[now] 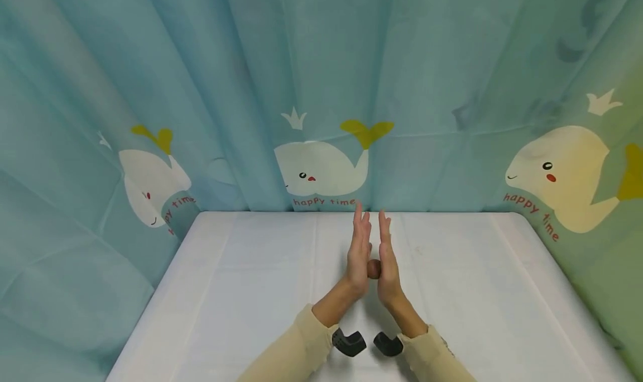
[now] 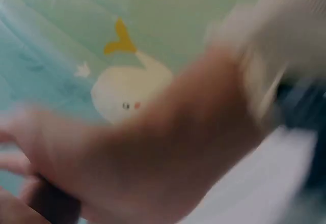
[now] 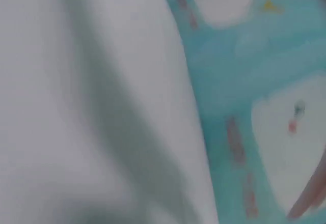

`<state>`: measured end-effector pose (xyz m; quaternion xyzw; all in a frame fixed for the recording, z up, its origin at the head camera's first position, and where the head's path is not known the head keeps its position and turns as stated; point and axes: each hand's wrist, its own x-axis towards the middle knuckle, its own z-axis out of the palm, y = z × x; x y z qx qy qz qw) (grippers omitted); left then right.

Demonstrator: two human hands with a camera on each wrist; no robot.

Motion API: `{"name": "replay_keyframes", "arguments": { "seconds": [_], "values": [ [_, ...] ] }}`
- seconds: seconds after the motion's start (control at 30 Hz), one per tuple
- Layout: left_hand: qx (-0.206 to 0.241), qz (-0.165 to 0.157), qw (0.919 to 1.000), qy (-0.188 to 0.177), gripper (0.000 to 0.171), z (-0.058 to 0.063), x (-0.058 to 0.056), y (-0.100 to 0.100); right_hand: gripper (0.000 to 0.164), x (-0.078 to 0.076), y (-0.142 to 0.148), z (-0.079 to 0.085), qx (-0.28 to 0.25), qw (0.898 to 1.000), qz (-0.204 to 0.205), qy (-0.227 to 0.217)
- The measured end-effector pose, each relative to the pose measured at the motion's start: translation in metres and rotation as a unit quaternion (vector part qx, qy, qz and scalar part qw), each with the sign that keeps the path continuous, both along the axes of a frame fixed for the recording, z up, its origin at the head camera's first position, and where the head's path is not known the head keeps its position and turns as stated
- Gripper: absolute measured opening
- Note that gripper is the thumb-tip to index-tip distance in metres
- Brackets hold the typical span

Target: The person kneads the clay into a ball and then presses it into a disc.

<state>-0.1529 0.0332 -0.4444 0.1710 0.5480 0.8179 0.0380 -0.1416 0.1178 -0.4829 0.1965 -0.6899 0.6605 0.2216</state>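
- Head view: left hand (image 1: pixel 358 262) and right hand (image 1: pixel 389 270) face each other, palms inward, over the white table (image 1: pixel 261 292). Fingers of both extended and pointing away from the wearer; neither hand clenched.
- Brown ball (image 1: pixel 374 269) sits between the lower palms, apparently pressed from both sides rather than gripped by fingers. Material cannot be told.
- Dark wrist pieces at the sleeve ends, left one (image 1: pixel 349 343) near the right one (image 1: pixel 388 344). Whale-print curtain (image 1: pixel 427 164) behind.
- Step in hand, by judgement: working the ball between flat palms, possibly rolling it. Next move seems to call for even pressure from both sides; slack on either palm could let the ball drop, while too much might flatten it if soft.
- Left wrist view: badly blurred. A forearm and hand, probably the right, cross the frame; a dark patch at lower left may be the ball. Finger detail poor.
- Right wrist view: table, soft shadow and curtain. Ball not visible; blurred strip at the right edge unidentifiable. Hand state cannot be told from here.
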Motion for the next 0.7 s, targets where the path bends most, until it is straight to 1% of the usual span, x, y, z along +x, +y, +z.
{"name": "replay_keyframes", "arguments": {
  "seconds": [0.07,0.1,0.17,0.23,0.3,0.37,0.43,0.5,0.57,0.63,0.7],
  "values": [
    [-0.023,0.029,0.9983,0.045,0.064,-0.005,-0.008,-0.001,0.057,0.011,-0.008,0.006,-0.017,0.999,0.037,-0.011],
    [-0.034,0.036,0.9968,0.062,0.062,-0.008,-0.01,0.0,0.057,0.014,-0.01,0.01,-0.023,0.998,0.049,-0.013],
    [-0.06,0.036,0.994,0.084,0.059,-0.016,-0.012,0.001,0.058,0.015,-0.01,0.02,-0.016,0.999,0.05,0.0],
    [-0.083,0.014,0.993,0.083,0.059,-0.022,-0.009,0.003,0.059,0.009,-0.006,0.026,-0.009,0.999,0.034,0.004],
    [-0.089,-0.012,0.9937,0.068,0.062,-0.022,-0.003,0.005,0.058,0.0,0.001,0.027,-0.002,1.0,0.009,0.001],
    [-0.078,-0.022,0.9947,0.064,0.067,-0.017,0.002,0.006,0.058,-0.008,0.007,0.023,-0.011,1.0,0.003,-0.017],
    [-0.061,-0.021,0.9954,0.07,0.071,-0.01,0.005,0.005,0.056,-0.01,0.01,0.017,-0.019,0.999,0.006,-0.035],
    [-0.051,-0.01,0.9949,0.086,0.073,-0.003,0.002,0.004,0.056,-0.005,0.007,0.011,-0.027,0.998,0.03,-0.044],
    [-0.051,0.01,0.9939,0.097,0.069,-0.002,-0.005,0.001,0.055,0.005,0.0,0.01,-0.027,0.997,0.059,-0.044],
    [-0.053,0.023,0.9938,0.095,0.064,-0.005,-0.012,-0.001,0.056,0.013,-0.007,0.015,-0.018,0.996,0.077,-0.036],
    [-0.062,0.018,0.9946,0.081,0.06,-0.01,-0.016,-0.002,0.057,0.015,-0.01,0.023,-0.009,0.997,0.077,-0.024]
  ]
}}
